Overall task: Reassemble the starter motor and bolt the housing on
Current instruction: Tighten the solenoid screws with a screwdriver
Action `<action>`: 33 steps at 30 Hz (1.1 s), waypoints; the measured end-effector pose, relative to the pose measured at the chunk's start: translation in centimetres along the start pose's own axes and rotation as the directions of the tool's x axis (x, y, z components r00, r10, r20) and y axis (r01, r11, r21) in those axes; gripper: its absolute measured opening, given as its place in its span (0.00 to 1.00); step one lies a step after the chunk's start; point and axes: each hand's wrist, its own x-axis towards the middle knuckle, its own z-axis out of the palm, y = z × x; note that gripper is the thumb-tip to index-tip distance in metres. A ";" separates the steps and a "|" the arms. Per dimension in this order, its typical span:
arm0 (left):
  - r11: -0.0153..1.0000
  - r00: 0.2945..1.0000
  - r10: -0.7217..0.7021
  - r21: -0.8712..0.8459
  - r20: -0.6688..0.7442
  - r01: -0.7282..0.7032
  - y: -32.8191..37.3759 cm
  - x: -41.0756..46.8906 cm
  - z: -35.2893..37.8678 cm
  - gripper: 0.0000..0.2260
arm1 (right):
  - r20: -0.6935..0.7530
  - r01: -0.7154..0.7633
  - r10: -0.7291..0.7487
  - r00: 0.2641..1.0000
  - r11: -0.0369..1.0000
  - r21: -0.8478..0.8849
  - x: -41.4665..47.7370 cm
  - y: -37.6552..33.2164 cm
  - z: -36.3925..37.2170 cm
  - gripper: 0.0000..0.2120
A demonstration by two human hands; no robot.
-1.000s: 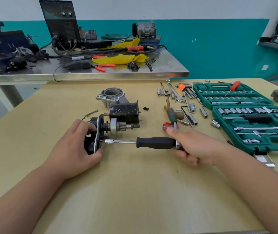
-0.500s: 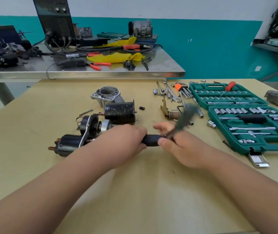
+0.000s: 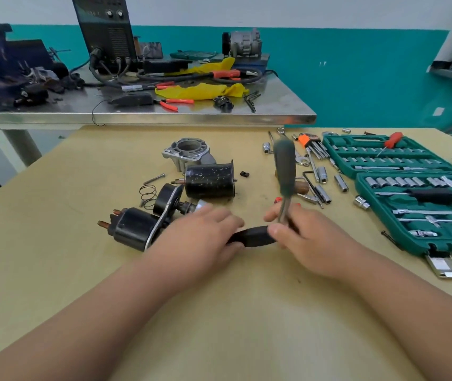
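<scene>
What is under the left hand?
A black handle sticks out from under the left hand toward the right hand, which holds a screwdriver. The tool's other end is covered.

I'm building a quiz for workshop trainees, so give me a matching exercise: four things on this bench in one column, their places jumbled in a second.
Things:
1 grey cast-metal nose housing
2 green-handled screwdriver
3 red-handled screwdriver
4 black-handled driver

Places:
a lying on the open green socket case
b gripped by the left hand
c behind the black cylindrical motor body
d upright in the right hand

Pairs: 1-c, 2-d, 3-a, 4-b.
</scene>
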 end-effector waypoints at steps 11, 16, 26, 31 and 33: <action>0.905 0.911 -0.408 -0.156 -0.064 0.395 -8.2 -4.8 -0.4 0.39 | -0.229 -0.122 0.014 0.973 0.879 -0.462 1.0 -3.9 -0.8 0.08; 0.807 0.854 -0.501 -0.433 -0.141 0.401 -6.3 -4.5 1.0 0.35 | 0.138 -0.037 0.025 0.990 0.995 0.089 3.7 -9.7 6.2 0.17; 0.731 0.821 -0.560 -0.530 -0.106 0.430 -5.2 -4.2 1.4 0.37 | 0.028 -0.108 0.105 0.994 0.937 0.333 5.1 -10.4 7.9 0.18; 0.720 0.814 -0.574 -0.526 -0.084 0.453 -5.0 -4.1 1.3 0.42 | 0.024 -0.118 0.117 0.993 0.935 0.335 5.2 -10.0 7.6 0.20; 0.717 0.815 -0.575 -0.522 -0.068 0.462 -5.1 -4.0 1.3 0.42 | 0.013 -0.088 0.088 0.996 0.949 0.302 5.2 -10.0 7.6 0.20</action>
